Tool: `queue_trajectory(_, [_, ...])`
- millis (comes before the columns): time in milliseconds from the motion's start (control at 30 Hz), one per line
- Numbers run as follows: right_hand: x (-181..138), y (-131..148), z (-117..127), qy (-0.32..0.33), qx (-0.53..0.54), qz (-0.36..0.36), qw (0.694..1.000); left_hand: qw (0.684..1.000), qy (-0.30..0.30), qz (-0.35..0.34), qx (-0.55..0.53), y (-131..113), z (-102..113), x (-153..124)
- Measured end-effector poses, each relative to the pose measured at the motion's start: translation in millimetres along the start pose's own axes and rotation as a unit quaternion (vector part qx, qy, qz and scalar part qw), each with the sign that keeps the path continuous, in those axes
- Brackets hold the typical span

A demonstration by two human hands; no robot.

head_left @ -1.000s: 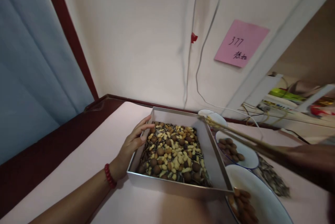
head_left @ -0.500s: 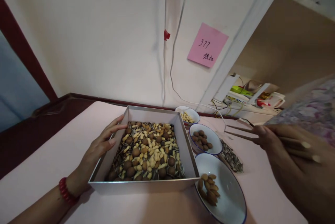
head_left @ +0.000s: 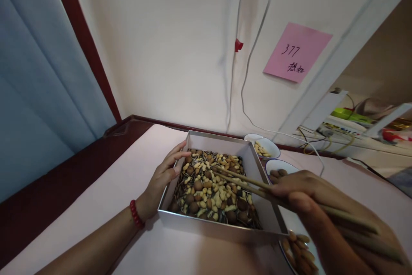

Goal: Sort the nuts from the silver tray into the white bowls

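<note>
A square grey box (head_left: 180, 221) full of mixed nuts and seeds (head_left: 212, 189) sits on the pink table. My left hand (head_left: 161, 178), with a red bead bracelet on the wrist, rests on the box's left wall. My right hand (head_left: 304, 195) holds a pair of wooden chopsticks (head_left: 244, 180) whose tips reach into the nut mix near the box's middle. Right of the box stand three white bowls: one with peanuts (head_left: 264, 148), one with round brown nuts (head_left: 278, 172) partly hidden by my right hand, one with almonds (head_left: 301, 251) at the bottom.
The pink table (head_left: 106, 206) meets a white wall with hanging cables (head_left: 244, 52) and a pink sticky note (head_left: 296, 54). A dark red ledge (head_left: 64, 172) and blue curtain (head_left: 38, 95) lie left. Cluttered shelves (head_left: 360, 120) are at the right.
My right hand swung left from beside the bowls, bringing the chopstick tips into the box. The camera turned back left. My left hand stayed on the box wall.
</note>
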State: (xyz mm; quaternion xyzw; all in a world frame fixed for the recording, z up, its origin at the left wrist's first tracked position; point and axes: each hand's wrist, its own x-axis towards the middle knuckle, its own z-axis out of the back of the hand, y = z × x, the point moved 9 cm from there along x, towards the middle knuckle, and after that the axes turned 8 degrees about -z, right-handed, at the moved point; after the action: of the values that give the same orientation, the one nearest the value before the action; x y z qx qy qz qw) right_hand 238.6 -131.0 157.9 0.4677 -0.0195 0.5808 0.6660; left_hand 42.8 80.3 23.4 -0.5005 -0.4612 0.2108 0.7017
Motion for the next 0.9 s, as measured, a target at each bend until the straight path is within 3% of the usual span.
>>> queue_trajectory(233, [-10.5, 23.5, -65.8, 0.165, 0.121, 0.055, 0.977, 1.000, -0.003, -0.007, -0.015, -4.3, -2.8, -1.6])
queue_trajectory(467, [-22.2, 24.9, -108.1, 0.242, 0.094, 0.043, 0.965, 1.000, -0.004, -0.003, -0.022, -5.7, -3.3, -2.9])
queue_trajectory(733, [-21.5, 22.4, -113.6, 0.248, 0.106, 0.031, 0.962, 1.000, -0.001, -0.004, -0.011, -5.9, -3.8, -3.5])
queue_trajectory(900, [-18.3, 21.9, -99.2, 0.197, 0.131, 0.015, 0.971, 1.000, 0.000, 0.002, -0.017, -5.0, -3.7, -4.4])
